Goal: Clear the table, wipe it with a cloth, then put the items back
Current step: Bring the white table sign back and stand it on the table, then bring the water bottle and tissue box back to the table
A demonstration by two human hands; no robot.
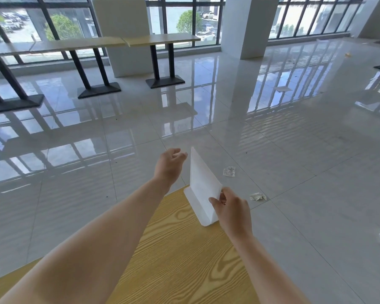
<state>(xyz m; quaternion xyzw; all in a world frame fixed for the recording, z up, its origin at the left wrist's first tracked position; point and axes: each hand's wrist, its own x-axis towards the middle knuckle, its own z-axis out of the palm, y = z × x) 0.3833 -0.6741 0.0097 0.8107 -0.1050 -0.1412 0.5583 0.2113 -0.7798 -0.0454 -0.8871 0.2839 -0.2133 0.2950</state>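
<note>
We are pinching near edge of white sign stand (203,183) with right hand (230,211); stand sitting upright on far corner of table (184,260); left hand (169,167) hovering just left, fingers loose, holding nothing; judging progress: clearing or returning stage, we cannot tell which.

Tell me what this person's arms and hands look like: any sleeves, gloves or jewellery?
Both are bare. The left arm and right arm show no sleeves as far up as the picture reaches. The left hand and right hand wear no gloves, and no watch, bracelet or ring can be seen.
</note>
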